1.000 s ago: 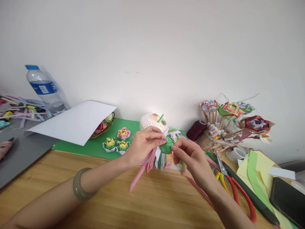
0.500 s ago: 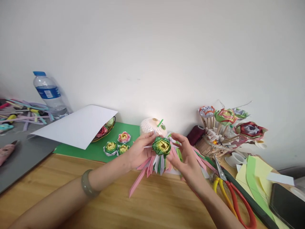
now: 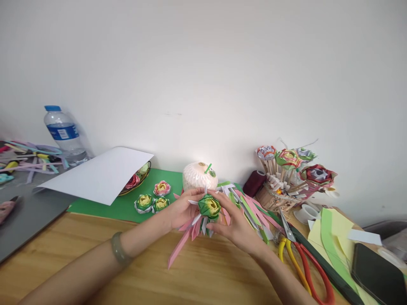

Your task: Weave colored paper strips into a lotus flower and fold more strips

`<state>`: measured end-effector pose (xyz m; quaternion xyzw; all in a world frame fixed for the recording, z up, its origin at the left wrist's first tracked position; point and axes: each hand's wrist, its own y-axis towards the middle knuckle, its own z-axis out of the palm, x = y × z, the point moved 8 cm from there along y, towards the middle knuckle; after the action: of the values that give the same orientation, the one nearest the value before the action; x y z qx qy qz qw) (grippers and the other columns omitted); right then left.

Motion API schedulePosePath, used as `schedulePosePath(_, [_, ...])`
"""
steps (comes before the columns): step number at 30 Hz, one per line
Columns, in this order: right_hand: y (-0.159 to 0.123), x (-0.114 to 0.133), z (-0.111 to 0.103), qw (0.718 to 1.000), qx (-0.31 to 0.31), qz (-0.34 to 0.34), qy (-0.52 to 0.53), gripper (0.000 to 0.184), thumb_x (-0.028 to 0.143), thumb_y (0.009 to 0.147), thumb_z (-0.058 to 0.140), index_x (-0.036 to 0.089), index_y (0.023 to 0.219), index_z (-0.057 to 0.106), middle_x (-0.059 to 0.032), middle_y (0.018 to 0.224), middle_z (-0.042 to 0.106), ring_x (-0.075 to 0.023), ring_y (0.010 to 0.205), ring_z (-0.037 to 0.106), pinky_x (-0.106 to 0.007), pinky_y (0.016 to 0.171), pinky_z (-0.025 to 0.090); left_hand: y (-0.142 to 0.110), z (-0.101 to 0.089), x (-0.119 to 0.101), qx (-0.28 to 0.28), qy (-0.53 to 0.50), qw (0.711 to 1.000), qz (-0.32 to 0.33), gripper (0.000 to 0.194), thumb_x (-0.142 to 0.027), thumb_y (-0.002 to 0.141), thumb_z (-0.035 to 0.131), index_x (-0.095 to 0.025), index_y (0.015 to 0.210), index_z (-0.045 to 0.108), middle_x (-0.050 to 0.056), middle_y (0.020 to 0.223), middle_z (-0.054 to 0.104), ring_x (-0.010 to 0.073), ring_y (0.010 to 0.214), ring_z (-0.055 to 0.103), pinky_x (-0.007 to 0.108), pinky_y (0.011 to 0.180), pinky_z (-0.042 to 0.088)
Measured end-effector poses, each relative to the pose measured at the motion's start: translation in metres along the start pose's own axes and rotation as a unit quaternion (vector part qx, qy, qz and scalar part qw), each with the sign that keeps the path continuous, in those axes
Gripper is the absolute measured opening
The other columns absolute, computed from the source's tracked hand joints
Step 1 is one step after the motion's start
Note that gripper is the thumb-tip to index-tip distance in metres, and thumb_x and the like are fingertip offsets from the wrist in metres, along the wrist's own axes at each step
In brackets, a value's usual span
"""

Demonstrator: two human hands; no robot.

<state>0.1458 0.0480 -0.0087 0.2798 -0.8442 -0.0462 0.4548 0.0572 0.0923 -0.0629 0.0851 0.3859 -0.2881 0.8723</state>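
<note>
A: What's around the work?

B: In the head view, a pale wall (image 3: pixel 203 84) behind a wooden bench (image 3: pixel 152 271). A green sheet (image 3: pixel 95 208) lies on the bench with three small paper flowers (image 3: pixel 144 202) on it, and scissors (image 3: pixel 303 258) rest on the right.

A: And the hands?

B: They're together at one green-and-yellow paper flower (image 3: pixel 210 207), held up over the bench, in front of the white round object (image 3: pixel 199 176). The left hand (image 3: pixel 182 212) has closed on it from its side. The right hand (image 3: pixel 238 224) curves round the other side, thumb low, fingers over the top; whether it actually grips, I can't tell.

A: Which step would you call this?

B: My reading is careful handling of the flower: steadying and adjusting it, its yellow centre in view. Pale pointed paper pieces (image 3: pixel 196 219) stick out around it.

A: So what does the next move call for?

B: A light touch, I'd judge: the left steady, the right fingers working between those points without creasing them. Pink strips (image 3: pixel 179 250) fan out below, so some clearance would help.
</note>
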Motion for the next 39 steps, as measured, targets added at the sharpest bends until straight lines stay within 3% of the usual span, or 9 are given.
schedulePosePath(3, [-0.001, 0.002, -0.001, 0.999, 0.014, -0.004, 0.029, 0.055, 0.028, 0.078, 0.062, 0.032, 0.129, 0.042, -0.0048, 0.135, 0.044, -0.0215, 0.125, 0.039, -0.039, 0.1, 0.036, 0.0, -0.001, -0.003, 0.0, 0.017, 1.0, -0.009, 0.016, -0.019, 0.064, 0.071, -0.017, 0.078, 0.065, 0.001, 0.071, 0.065, 0.0126, 0.061, 0.06, 0.023, 0.057, 0.048])
schedulePosePath(7, [-0.002, 0.006, -0.003, 0.999, -0.042, -0.028, -0.009, 0.071, 0.027, 0.07, 0.069, 0.032, 0.133, 0.035, -0.0069, 0.137, 0.037, -0.0232, 0.128, 0.032, -0.041, 0.103, 0.031, -0.002, 0.002, -0.004, 0.007, 0.045, 0.999, -0.005, 0.014, -0.011, 0.063, 0.067, -0.017, 0.076, 0.064, -0.002, 0.065, 0.062, 0.0109, 0.057, 0.058, 0.02, 0.052, 0.045])
schedulePosePath(10, [0.0, 0.006, 0.002, 0.997, -0.054, -0.048, -0.034, 0.062, 0.03, 0.069, 0.071, 0.032, 0.126, 0.045, -0.0073, 0.133, 0.041, -0.024, 0.125, 0.036, -0.042, 0.103, 0.031, 0.0, 0.002, 0.0, 0.0, 0.047, 0.999, -0.007, 0.015, -0.012, 0.063, 0.067, -0.015, 0.077, 0.063, -0.001, 0.061, 0.059, 0.0098, 0.051, 0.053, 0.019, 0.046, 0.042])
schedulePosePath(16, [-0.004, -0.009, -0.018, 0.975, -0.197, -0.034, -0.091, 0.048, 0.029, 0.075, 0.064, 0.029, 0.122, 0.051, -0.0095, 0.136, 0.037, -0.0271, 0.128, 0.032, -0.046, 0.101, 0.031, 0.005, -0.002, 0.007, -0.024, 0.027, 0.999, 0.006, 0.015, -0.026, 0.077, 0.057, -0.016, 0.089, 0.059, 0.002, 0.07, 0.06, 0.0113, 0.058, 0.057, 0.023, 0.056, 0.048])
schedulePosePath(20, [-0.002, -0.017, -0.018, 0.981, -0.172, -0.021, -0.09, 0.051, 0.023, 0.08, 0.059, 0.029, 0.127, 0.044, -0.0067, 0.129, 0.05, -0.0237, 0.123, 0.042, -0.042, 0.1, 0.034, -0.001, 0.001, 0.002, -0.029, 0.042, 0.997, 0.053, 0.022, -0.029, 0.081, 0.054, -0.019, 0.1, 0.055, 0.005, 0.092, 0.062, 0.0146, 0.081, 0.06, 0.027, 0.073, 0.048])
schedulePosePath(25, [-0.002, -0.016, -0.024, 0.974, -0.175, -0.029, -0.141, 0.049, 0.02, 0.082, 0.055, 0.029, 0.128, 0.043, -0.0065, 0.126, 0.052, -0.0237, 0.119, 0.045, -0.041, 0.096, 0.038, -0.013, 0.007, -0.024, -0.046, 0.174, 0.967, 0.179, 0.039, -0.044, 0.083, 0.049, -0.026, 0.117, 0.047, 0.006, 0.118, 0.053, 0.0182, 0.094, 0.057, 0.03, 0.076, 0.047])
schedulePosePath(28, [-0.002, -0.013, -0.027, 0.965, -0.177, -0.041, -0.189, 0.048, 0.022, 0.08, 0.057, 0.029, 0.127, 0.046, -0.0081, 0.121, 0.054, -0.0251, 0.112, 0.049, -0.042, 0.091, 0.041, -0.017, 0.019, -0.034, -0.013, 0.311, 0.921, 0.234, 0.057, -0.026, 0.071, 0.067, -0.033, 0.123, 0.044, 0.004, 0.131, 0.043, 0.0196, 0.108, 0.05, 0.031, 0.086, 0.044])
schedulePosePath(31, [-0.001, -0.009, -0.027, 0.961, -0.179, -0.06, -0.204, 0.047, 0.024, 0.079, 0.06, 0.029, 0.124, 0.049, -0.0088, 0.116, 0.055, -0.0254, 0.107, 0.052, -0.042, 0.088, 0.043, -0.017, 0.028, -0.037, 0.01, 0.396, 0.88, 0.261, 0.058, -0.015, 0.068, 0.067, -0.031, 0.12, 0.049, 0.004, 0.134, 0.04, 0.0206, 0.113, 0.047, 0.031, 0.088, 0.044])
schedulePosePath(39, [0.001, -0.017, -0.019, 0.984, -0.141, -0.018, -0.107, 0.05, 0.025, 0.082, 0.055, 0.028, 0.13, 0.042, -0.0078, 0.127, 0.053, -0.0238, 0.119, 0.046, -0.041, 0.097, 0.039, -0.007, 0.026, -0.027, 0.064, 0.327, 0.929, 0.163, 0.059, -0.014, 0.068, 0.069, -0.024, 0.122, 0.049, 0.005, 0.113, 0.061, 0.0164, 0.091, 0.062, 0.027, 0.079, 0.049])
